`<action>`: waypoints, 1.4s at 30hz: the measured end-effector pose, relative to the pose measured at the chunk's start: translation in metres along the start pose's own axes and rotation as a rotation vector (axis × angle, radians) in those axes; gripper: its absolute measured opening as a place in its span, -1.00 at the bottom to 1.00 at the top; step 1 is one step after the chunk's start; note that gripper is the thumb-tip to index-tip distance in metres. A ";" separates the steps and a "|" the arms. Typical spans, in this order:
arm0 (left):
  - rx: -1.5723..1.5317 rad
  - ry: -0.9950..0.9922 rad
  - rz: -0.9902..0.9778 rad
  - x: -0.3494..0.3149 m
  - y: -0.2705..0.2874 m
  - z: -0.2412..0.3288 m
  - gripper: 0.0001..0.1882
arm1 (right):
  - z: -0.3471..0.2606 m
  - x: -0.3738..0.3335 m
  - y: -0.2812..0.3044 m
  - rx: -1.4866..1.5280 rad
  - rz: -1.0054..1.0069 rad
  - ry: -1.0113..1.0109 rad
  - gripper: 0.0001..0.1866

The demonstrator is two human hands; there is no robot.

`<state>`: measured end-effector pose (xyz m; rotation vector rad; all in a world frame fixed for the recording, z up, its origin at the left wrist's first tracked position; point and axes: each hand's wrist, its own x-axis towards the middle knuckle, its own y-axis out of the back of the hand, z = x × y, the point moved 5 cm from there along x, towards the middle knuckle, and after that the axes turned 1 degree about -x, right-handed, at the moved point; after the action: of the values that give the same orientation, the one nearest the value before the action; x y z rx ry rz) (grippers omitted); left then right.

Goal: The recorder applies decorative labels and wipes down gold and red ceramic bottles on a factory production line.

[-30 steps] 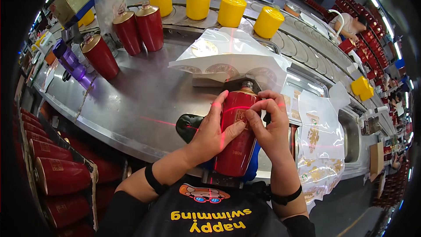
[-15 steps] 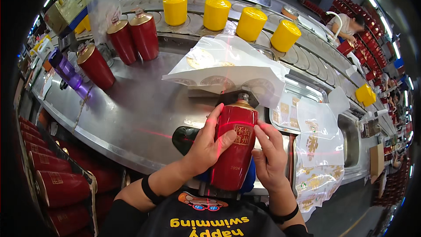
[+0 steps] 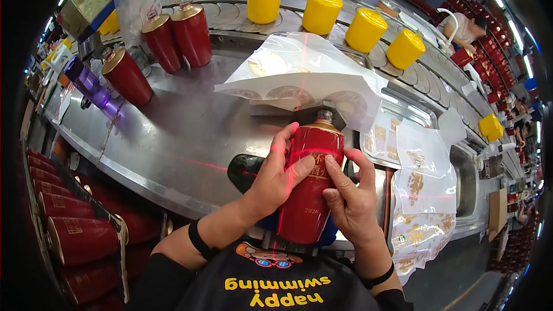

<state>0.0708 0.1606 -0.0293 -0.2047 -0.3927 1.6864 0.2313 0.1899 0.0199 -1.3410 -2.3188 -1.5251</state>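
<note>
A glossy red bottle (image 3: 308,207) with a gold shoulder and clear neck lies tilted in front of me, its neck pointing away. My left hand (image 3: 268,181) grips its left side, the thumb lying over the gold label (image 3: 322,166) on the front. From the right, my right hand (image 3: 356,204) holds the bottle, with fingertips pressed on the label and its right edge. The fingers partly cover the label. By the neck sits a dark angled holder (image 3: 334,114). Red laser lines cross the bottle and my left fingers.
White decal sheets (image 3: 299,75) lie beyond the bottle; more printed sheets (image 3: 417,184) lie at right beside a sink (image 3: 465,184). Three red bottles and a purple drinking bottle (image 3: 89,83) stand at left. Yellow containers (image 3: 321,12) ride a conveyor behind. Another person (image 3: 464,29) works at far right.
My right fingers have moved left onto the gold label, now covering part of it. The yellow containers have shifted right along the conveyor. My left hand keeps its grip.
</note>
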 end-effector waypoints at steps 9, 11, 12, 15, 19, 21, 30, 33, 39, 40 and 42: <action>-0.041 0.037 -0.004 0.005 0.002 -0.004 -0.27 | 0.004 -0.002 -0.003 0.001 -0.017 -0.042 -0.54; 0.000 0.011 -0.008 0.004 0.002 -0.006 -0.26 | 0.003 -0.001 -0.003 -0.021 -0.011 -0.015 -0.53; -0.019 0.010 -0.002 0.004 0.002 -0.007 -0.26 | 0.002 -0.001 -0.004 -0.032 -0.007 -0.007 -0.53; -0.055 0.016 0.004 0.004 0.003 -0.007 -0.26 | 0.001 0.001 -0.005 -0.044 -0.002 -0.001 -0.53; -0.045 0.023 0.000 0.004 0.004 -0.009 -0.27 | 0.001 0.002 -0.005 -0.062 0.011 0.029 -0.52; -0.090 0.029 -0.008 0.004 0.002 -0.006 -0.27 | 0.002 0.002 -0.004 -0.026 0.005 -0.004 -0.52; 0.079 -0.036 -0.107 -0.002 0.003 0.000 -0.06 | 0.006 -0.007 -0.003 0.133 -0.015 -0.097 -0.48; 0.131 -0.061 -0.119 -0.004 0.002 -0.001 0.01 | 0.004 -0.007 -0.003 0.128 -0.019 -0.093 -0.49; 0.091 -0.051 -0.109 -0.005 0.001 -0.002 0.03 | 0.001 -0.005 -0.004 0.076 -0.016 -0.065 -0.51; 0.096 -0.050 -0.110 -0.005 0.001 -0.002 0.03 | 0.001 -0.005 -0.004 0.070 -0.013 -0.061 -0.51; 0.114 -0.049 -0.106 -0.005 0.003 -0.004 0.03 | 0.000 -0.004 -0.004 0.065 -0.013 -0.060 -0.51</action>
<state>0.0705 0.1562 -0.0341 -0.0573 -0.3367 1.6067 0.2311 0.1866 0.0150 -1.3778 -2.3942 -1.4194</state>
